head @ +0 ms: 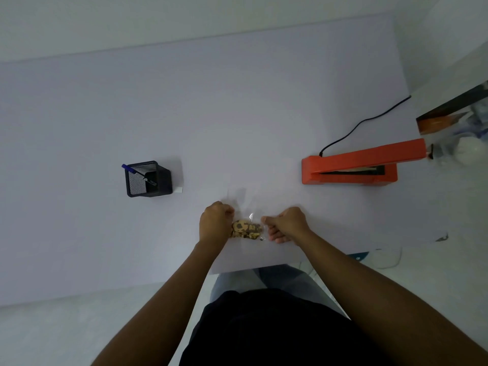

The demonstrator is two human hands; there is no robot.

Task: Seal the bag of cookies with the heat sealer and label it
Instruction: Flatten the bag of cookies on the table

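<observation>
A clear plastic bag of cookies [247, 229] lies on the white table near its front edge, with chocolate-chip cookies bunched at its near end and the empty clear part reaching away from me. My left hand [215, 221] grips the bag's left side. My right hand [286, 224] pinches its right side. The orange heat sealer [351, 167] stands to the right with its arm raised. A small white label [179, 190] lies beside the pen holder.
A black mesh pen holder [148, 178] with a blue pen [132, 170] stands at the left. The sealer's black cord [361, 122] runs back right. Clutter and a dark box [449, 112] sit past the table's right edge. The table's front edge [250, 268] is close to my body.
</observation>
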